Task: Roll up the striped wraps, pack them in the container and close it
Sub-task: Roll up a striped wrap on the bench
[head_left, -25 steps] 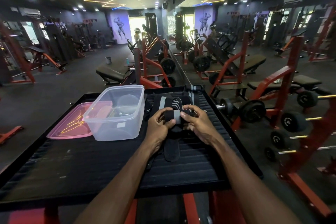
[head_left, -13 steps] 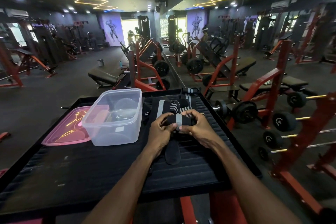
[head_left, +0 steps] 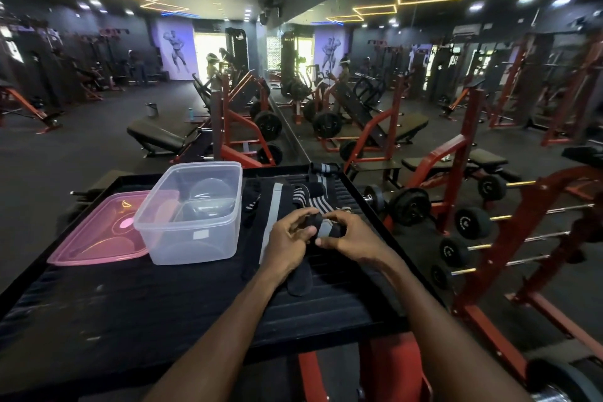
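Both my hands grip a half-rolled black wrap with a grey stripe (head_left: 321, 228) over the black ribbed desk (head_left: 137, 297).

My left hand (head_left: 287, 240) curls its fingers round the roll's left end and my right hand (head_left: 347, 237) pinches its right end, while the wrap's loose tail lies flat toward me. More black-and-white striped wraps (head_left: 293, 194) lie spread just behind the roll. The clear rectangular plastic container (head_left: 192, 212) stands open just to the left, and its pink translucent lid (head_left: 98, 232) lies flat beside it, farther left.
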{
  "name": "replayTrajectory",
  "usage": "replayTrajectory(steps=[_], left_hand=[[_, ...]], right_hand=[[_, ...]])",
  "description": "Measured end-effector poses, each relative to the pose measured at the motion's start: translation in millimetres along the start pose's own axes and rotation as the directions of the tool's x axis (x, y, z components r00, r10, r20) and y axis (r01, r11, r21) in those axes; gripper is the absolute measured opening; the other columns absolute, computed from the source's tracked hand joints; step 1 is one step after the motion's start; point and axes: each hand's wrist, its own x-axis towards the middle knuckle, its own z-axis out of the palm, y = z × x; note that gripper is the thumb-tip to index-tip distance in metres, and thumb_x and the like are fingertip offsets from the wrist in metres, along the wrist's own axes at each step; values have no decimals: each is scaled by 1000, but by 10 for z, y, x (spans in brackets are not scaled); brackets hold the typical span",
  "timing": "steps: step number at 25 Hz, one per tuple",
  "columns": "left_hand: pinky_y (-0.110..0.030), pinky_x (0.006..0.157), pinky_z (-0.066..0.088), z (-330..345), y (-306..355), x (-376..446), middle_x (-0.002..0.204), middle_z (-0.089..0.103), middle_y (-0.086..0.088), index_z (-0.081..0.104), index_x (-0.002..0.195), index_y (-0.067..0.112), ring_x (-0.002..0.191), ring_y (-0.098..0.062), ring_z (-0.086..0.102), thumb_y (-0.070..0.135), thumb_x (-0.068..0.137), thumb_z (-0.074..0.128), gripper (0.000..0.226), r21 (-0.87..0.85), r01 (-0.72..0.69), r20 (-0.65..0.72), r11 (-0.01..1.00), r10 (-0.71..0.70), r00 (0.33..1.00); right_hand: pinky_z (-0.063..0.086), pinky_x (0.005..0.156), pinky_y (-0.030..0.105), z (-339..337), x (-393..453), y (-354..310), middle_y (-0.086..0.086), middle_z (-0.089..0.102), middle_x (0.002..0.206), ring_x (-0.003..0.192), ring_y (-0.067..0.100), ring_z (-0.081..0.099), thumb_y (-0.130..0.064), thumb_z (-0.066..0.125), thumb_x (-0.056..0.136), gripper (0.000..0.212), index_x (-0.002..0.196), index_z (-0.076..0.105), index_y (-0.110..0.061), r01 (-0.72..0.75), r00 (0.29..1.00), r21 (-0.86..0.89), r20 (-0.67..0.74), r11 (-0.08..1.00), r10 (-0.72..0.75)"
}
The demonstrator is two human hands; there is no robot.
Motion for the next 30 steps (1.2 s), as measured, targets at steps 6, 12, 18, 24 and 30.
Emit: replayTrajectory(steps=[6, 12, 18, 24, 30], left_hand=[[-19, 75, 54, -28, 93, 23, 107, 70, 0, 61, 123, 23, 90, -12, 69, 13, 92, 68, 33, 154, 98, 91, 983, -113, 989], [-28, 89, 47, -388, 95, 133, 100, 70, -6, 71, 100, 12, 97, -23, 64, 7, 89, 61, 15, 533, 23, -128, 846, 54, 990], [-36, 106, 30, -562, -52, 170, 127, 61, -11, 63, 120, 15, 124, -31, 50, 23, 90, 61, 31, 790, 30, -45, 613, 9, 999], [-39, 108, 36, -619, -71, 114, 132, 56, -17, 55, 130, 11, 125, -33, 48, 26, 92, 60, 42, 788, 93, -51, 608, -86, 995], [-46, 105, 44, -585, 1, 114, 131, 52, -22, 52, 130, 8, 120, -38, 52, 26, 92, 61, 43, 765, 174, -104, 620, -148, 983]], right_hand=[[51, 93, 31, -99, -112, -17, -3, 69, 109, 104, 16, 64, -22, 80, 78, 41, 117, 66, -21, -97, 995, -231, -22, 968, 95], [56, 87, 37, -110, -285, 77, -2, 70, 107, 100, 19, 66, -38, 75, 67, 47, 111, 62, -29, -147, 989, -405, -39, 902, 143], [54, 85, 42, -1, -418, 66, 9, 70, 111, 106, 33, 64, -47, 63, 69, 47, 109, 56, -23, -150, 988, -532, -51, 833, 145], [56, 83, 38, -48, -447, 88, 3, 70, 105, 97, 27, 66, -62, 60, 56, 56, 102, 58, -28, -225, 973, -467, -57, 855, 225], [53, 84, 34, -156, -450, 21, 1, 65, 111, 100, 23, 63, -62, 63, 64, 59, 108, 59, -23, -230, 951, -513, 60, 827, 302]])
